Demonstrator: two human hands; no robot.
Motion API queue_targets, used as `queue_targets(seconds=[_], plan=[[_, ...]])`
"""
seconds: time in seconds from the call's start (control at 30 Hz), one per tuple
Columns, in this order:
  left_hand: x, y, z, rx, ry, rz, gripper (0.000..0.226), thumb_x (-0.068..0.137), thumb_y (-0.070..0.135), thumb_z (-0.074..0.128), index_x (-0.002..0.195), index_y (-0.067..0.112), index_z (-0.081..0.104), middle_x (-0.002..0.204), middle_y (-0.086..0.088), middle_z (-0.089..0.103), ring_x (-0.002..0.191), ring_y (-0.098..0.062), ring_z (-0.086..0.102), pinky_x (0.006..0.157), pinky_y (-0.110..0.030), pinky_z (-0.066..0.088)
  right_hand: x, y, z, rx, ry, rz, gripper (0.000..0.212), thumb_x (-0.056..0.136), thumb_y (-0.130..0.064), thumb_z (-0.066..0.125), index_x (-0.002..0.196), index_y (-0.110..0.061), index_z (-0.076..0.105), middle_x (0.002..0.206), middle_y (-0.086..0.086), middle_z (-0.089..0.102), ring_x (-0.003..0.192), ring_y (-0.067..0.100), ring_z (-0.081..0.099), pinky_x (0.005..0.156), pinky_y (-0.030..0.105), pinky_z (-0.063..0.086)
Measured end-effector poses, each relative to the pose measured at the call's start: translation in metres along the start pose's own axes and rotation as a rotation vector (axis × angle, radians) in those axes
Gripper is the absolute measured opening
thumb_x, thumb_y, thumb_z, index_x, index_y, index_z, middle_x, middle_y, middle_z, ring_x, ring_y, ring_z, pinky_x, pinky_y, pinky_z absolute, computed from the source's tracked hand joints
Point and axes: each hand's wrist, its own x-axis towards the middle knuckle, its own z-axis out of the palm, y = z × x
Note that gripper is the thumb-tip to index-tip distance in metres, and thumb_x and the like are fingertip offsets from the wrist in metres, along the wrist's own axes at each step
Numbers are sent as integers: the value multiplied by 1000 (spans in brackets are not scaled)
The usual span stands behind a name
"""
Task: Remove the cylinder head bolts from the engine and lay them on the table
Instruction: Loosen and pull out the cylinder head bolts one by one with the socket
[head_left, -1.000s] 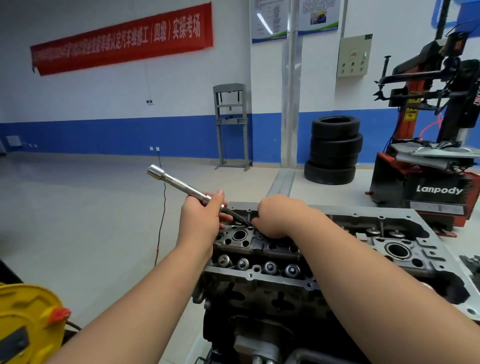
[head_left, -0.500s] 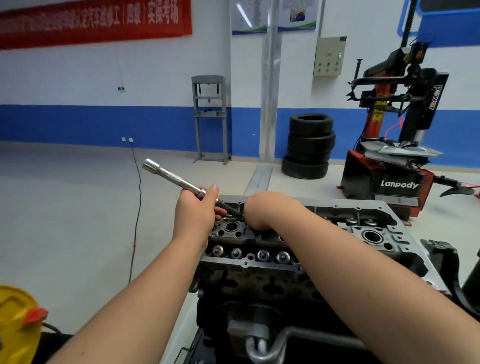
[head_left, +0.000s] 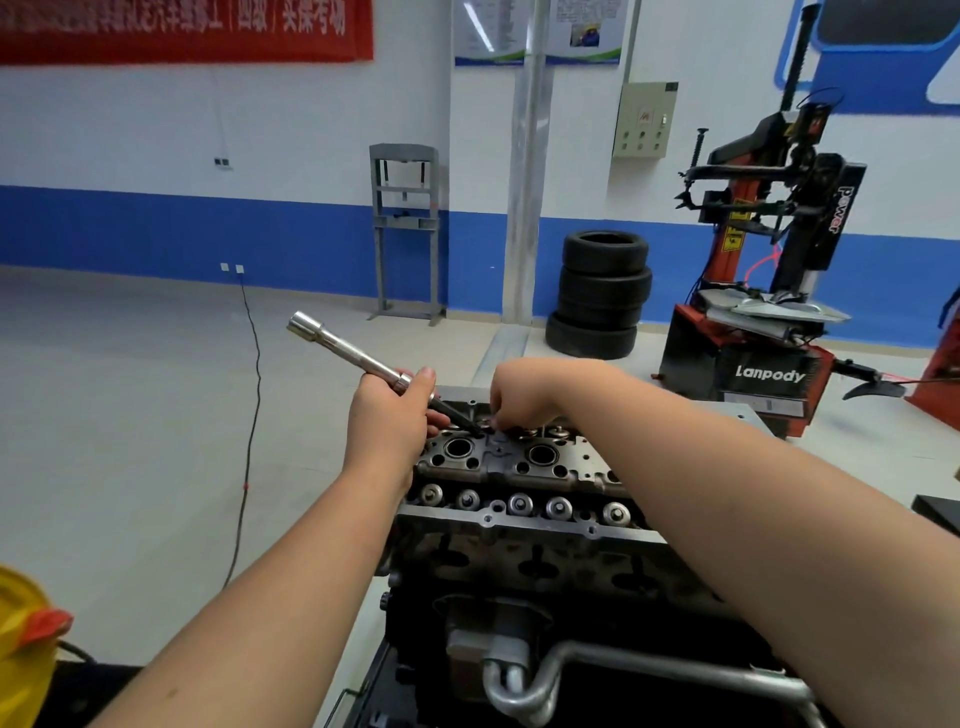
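At the lower left edge of the frame sits a yellow drum (head_left: 21, 644) with a red cap, only partly in view. Above it, in the upper left, a red banner (head_left: 182, 28) hangs on the white and blue wall, and a black cable (head_left: 249, 415) trails down from a wall socket across the pale floor.

A little left of centre, the person's left hand (head_left: 387, 421) is closed around a long silver socket extension (head_left: 353, 356). The tool slants from its socket end up at the left down to a dark tip at the right, which meets the top of the engine (head_left: 519, 467) beside the right hand. Whether the tip is seated on a bolt I cannot tell; the fingers hide that spot.

In the middle of the frame the engine stands with its top bare, showing round bores and a row of shiny valve tops along the near edge. The right hand (head_left: 519, 395) reaches over from the right, fingers curled down and pinched at the far side of the engine top, right by the tool's tip. What it pinches is hidden.

Behind, at centre, a grey press frame (head_left: 405, 228) stands by the wall. Right of it is a stack of tyres (head_left: 600, 293), and at far right a red and black tyre machine (head_left: 769, 291) marked Lanpody.
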Motion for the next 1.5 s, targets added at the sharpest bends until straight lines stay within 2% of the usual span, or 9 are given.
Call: queue_targets(seconds=[0.13,0.3,0.43,0.57,0.63,0.83,1.1,1.3,1.5], plan=[[1,-2,0,6,-2,6,20,103,29,62,105,10,59,89,-9,74,56,-13,72,50,-22,52,1,5,7,133,84,-22,21,93,-18,66,113,-11,68,111,6,69,92,23,58,77,29,44],[2,-2,1,17,-8,9,20,102,30,62,104,10,60,88,-9,75,56,-13,72,49,-22,52,6,7,9,98,106,-81,28,94,-17,64,121,-12,57,106,0,55,97,21,50,78,29,36],[2,-2,0,12,-11,7,19,102,29,62,104,10,60,89,-9,74,56,-12,71,50,-23,51,11,9,6,60,93,-127,23,92,-19,66,98,-21,44,86,-8,46,88,21,47,63,28,33],[1,0,0,6,-9,-3,19,103,28,62,103,9,60,86,-9,74,55,-11,71,49,-20,52,11,10,0,71,16,-85,15,92,-23,67,102,-12,64,98,3,69,89,25,66,75,35,55],[0,1,0,15,-9,-11,21,104,29,61,104,8,61,86,-9,74,54,-10,70,49,-20,53,11,10,-3,83,-45,-41,22,94,-27,66,102,-7,70,92,9,75,80,25,72,74,37,62],[-3,4,0,14,-9,-9,21,104,29,61,105,8,61,86,-9,74,54,-10,70,48,-20,53,12,11,-2,138,18,-76,5,90,-18,72,87,-15,69,76,-1,70,66,15,68,53,22,46],[-2,3,1,23,-14,-7,20,104,27,61,107,8,62,88,-8,74,54,-10,70,48,-18,51,3,27,-4,302,1,-142,20,88,-8,70,100,-23,73,97,-6,74,91,14,69,72,23,52],[-2,6,2,35,-12,-13,22,104,27,60,109,5,62,89,-9,74,53,-9,69,48,-17,51,7,27,1,333,-41,-66,12,91,-24,71,102,-20,75,87,-2,72,75,14,66,57,21,49],[-5,7,2,50,-13,-15,21,104,26,60,106,6,62,88,-10,74,53,-8,69,48,-18,50,8,33,5,549,62,-23,13,89,-7,70,90,-18,78,84,0,75,69,13,65,59,22,56]])
